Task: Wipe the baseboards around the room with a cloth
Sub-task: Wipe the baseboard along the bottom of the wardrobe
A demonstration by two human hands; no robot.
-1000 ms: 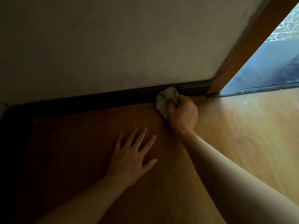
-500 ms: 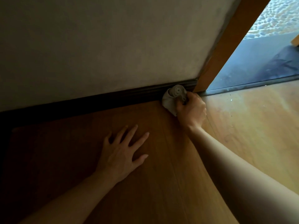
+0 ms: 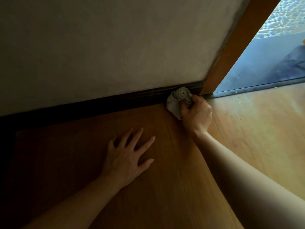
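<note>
Head view shows a person's right hand (image 3: 196, 113), its grip clamped on a bunched grey cloth (image 3: 179, 98), pressing it to the dark baseboard (image 3: 115, 100) just beside the door frame (image 3: 231, 52), the left hand (image 3: 125, 161) spread flat on the floor (image 3: 165, 187); this stretch looks nearly finished, other walls unseen.

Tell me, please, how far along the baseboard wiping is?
Done: unclear; the dark baseboard shows no clean or dirty stretch. In hand: the right hand grips a bunched grey cloth against the baseboard's end by the wooden door frame, left hand flat on the floor. Left: the room's other baseboards, out of view.
</note>
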